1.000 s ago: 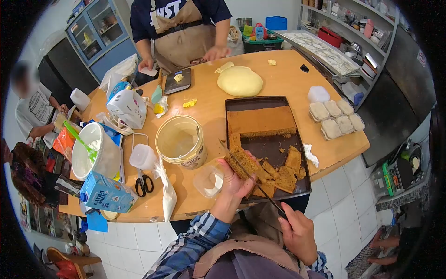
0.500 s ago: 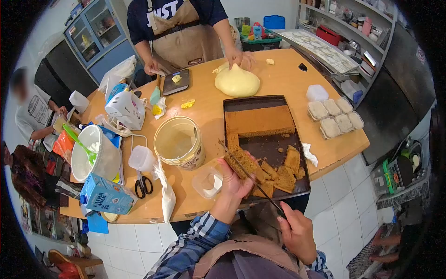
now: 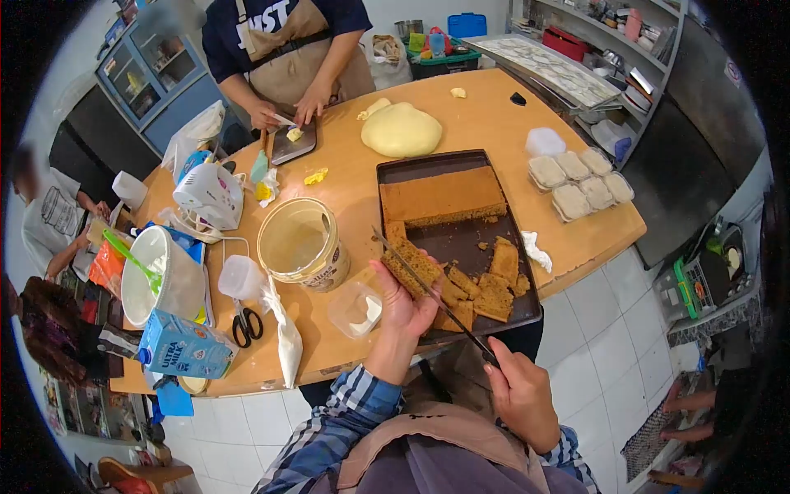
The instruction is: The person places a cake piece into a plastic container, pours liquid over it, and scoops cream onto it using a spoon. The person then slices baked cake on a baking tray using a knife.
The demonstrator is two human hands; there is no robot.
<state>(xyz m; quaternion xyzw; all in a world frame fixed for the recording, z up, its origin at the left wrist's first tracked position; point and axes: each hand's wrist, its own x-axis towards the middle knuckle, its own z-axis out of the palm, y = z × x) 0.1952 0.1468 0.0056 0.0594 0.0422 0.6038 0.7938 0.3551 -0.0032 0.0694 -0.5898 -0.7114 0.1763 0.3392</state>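
Note:
My left hand (image 3: 403,311) holds a piece of brown sponge cake (image 3: 409,262) above the near left edge of a dark baking tray (image 3: 448,232). In my right hand (image 3: 522,393) is the handle of a long knife (image 3: 448,311), its thin blade lying slantwise across the cake piece. A large uncut cake slab (image 3: 444,196) fills the far part of the tray. Several broken cake offcuts (image 3: 494,292) lie at its near right. Just left of my left hand is a clear plastic tub (image 3: 350,313) with some white cream inside.
A cream bucket (image 3: 300,247), white piping bag (image 3: 284,342), scissors (image 3: 245,328) and milk carton (image 3: 185,346) stand or lie to the left. Pale dough (image 3: 401,130) and packed boxes (image 3: 580,185) are farther off. Across the table a co-worker's hands (image 3: 288,111) work over a scale (image 3: 294,146).
The co-worker's hand has left the dough and moved to the scale. My view has shifted slightly; my hands still hold the cake piece and knife.

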